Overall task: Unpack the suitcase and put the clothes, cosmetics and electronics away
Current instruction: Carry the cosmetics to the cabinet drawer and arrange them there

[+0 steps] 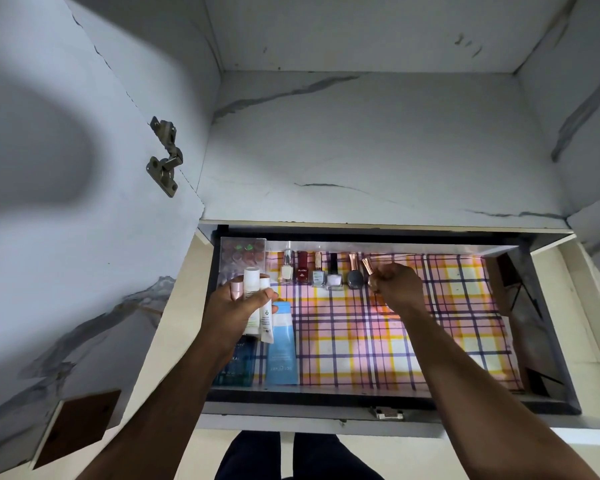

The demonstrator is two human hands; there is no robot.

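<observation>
Cosmetics are partly stowed: a row of nail polish bottles [321, 273] already lines the drawer [548, 382] at centre frame. The right hand [394, 284] pinches another bottle [368, 268] beside them; the left hand [238, 306] grips several tubes [257, 299] awaiting placement.

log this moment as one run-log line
left hand: holds white tubes | right hand: setting rose-gold-capped bottle in nail-polish row | plaid-lined drawer: open

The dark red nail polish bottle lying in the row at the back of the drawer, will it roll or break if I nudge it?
The dark red nail polish bottle looks square-sided and lies flat on the checked drawer liner, so it probably slides rather than rolls. It appears to be glass, so likely fragile. Neighbouring bottles lie close, so a sideways nudge may shift them.
</observation>
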